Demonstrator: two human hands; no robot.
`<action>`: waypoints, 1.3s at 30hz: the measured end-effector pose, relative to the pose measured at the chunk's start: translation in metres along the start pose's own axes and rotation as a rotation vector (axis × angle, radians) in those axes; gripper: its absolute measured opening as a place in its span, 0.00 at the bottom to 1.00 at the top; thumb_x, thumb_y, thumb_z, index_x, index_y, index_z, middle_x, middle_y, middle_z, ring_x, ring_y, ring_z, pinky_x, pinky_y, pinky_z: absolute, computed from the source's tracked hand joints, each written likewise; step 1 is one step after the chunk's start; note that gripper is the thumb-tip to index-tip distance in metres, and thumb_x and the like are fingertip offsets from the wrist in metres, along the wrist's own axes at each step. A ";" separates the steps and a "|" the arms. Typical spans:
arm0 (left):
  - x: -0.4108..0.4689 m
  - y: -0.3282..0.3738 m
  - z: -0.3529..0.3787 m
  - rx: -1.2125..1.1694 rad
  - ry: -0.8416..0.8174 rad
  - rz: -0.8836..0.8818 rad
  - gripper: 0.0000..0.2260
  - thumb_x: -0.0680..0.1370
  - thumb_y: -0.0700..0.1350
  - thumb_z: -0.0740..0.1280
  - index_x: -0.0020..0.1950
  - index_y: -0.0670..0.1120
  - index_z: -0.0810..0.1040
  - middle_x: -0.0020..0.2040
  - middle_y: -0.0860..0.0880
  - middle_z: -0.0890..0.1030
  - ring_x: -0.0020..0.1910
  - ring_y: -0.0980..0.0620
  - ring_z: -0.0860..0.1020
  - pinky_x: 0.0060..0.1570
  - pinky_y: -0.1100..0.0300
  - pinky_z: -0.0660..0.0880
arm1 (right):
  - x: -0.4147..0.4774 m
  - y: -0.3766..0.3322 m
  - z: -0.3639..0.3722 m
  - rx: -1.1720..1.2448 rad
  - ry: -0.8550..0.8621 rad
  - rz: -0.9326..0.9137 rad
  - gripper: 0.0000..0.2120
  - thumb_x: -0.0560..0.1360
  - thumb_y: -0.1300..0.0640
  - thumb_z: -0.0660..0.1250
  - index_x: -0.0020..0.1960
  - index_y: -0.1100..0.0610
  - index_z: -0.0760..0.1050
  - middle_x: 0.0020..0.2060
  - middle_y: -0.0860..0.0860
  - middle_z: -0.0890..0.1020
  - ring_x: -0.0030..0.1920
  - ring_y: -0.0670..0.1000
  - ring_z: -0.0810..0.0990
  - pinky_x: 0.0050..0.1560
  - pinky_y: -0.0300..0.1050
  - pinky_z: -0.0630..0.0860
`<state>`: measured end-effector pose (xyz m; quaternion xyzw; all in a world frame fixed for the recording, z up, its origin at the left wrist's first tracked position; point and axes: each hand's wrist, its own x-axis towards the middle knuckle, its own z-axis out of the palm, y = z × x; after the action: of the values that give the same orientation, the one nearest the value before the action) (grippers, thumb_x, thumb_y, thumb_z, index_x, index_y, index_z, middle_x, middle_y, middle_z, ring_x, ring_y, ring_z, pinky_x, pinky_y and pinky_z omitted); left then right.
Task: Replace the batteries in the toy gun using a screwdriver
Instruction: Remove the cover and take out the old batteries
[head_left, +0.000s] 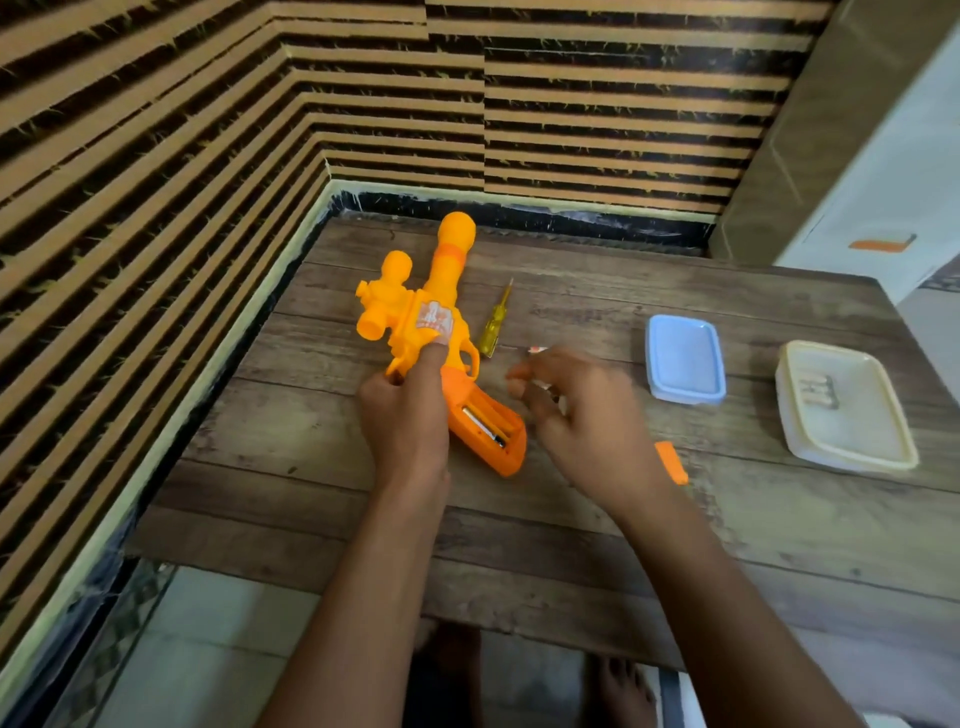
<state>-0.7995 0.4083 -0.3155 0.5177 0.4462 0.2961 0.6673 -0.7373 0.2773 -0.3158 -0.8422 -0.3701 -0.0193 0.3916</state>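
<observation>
An orange toy gun (415, 306) lies on the wooden table (571, 530), muzzle pointing away. My left hand (408, 415) grips its rear, thumb stretched along the body. The grip's battery compartment (491, 428) is open, with one battery showing inside. A yellow screwdriver (496, 325) lies just right of the gun. My right hand (576, 410) is blurred, hovering right of the grip with curled fingers. A small pale battery-like piece (537, 351) peeks out beyond its fingers. Whether it holds anything is unclear. The orange compartment cover (672, 462) lies beside my right wrist.
A blue lid (684, 358) and a white plastic container (847, 405) holding batteries (820, 391) sit at the table's right. Striped walls close in the back and left. The table's near edge drops to a tiled floor.
</observation>
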 end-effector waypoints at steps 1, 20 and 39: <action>0.001 -0.001 0.000 -0.019 -0.014 -0.013 0.06 0.67 0.55 0.76 0.38 0.54 0.87 0.38 0.50 0.88 0.44 0.42 0.87 0.52 0.34 0.83 | -0.005 -0.004 -0.001 0.036 -0.021 -0.005 0.08 0.77 0.64 0.69 0.51 0.57 0.86 0.47 0.53 0.86 0.48 0.47 0.78 0.45 0.28 0.67; 0.003 -0.001 0.003 -0.291 -0.396 -0.041 0.33 0.71 0.51 0.78 0.71 0.39 0.72 0.61 0.34 0.83 0.51 0.35 0.86 0.50 0.42 0.83 | -0.016 -0.008 -0.008 0.447 -0.230 0.382 0.25 0.66 0.60 0.84 0.58 0.47 0.79 0.49 0.44 0.87 0.50 0.40 0.86 0.55 0.46 0.84; -0.008 -0.014 0.025 0.484 -0.181 0.655 0.25 0.65 0.58 0.82 0.44 0.47 0.71 0.41 0.55 0.75 0.43 0.53 0.76 0.42 0.55 0.73 | -0.027 -0.014 0.024 1.693 -0.105 1.064 0.24 0.75 0.72 0.49 0.65 0.74 0.75 0.56 0.67 0.81 0.59 0.64 0.82 0.61 0.57 0.81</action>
<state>-0.7813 0.3871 -0.3247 0.7981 0.2542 0.3324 0.4336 -0.7724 0.2827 -0.3322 -0.3419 0.1464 0.4655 0.8031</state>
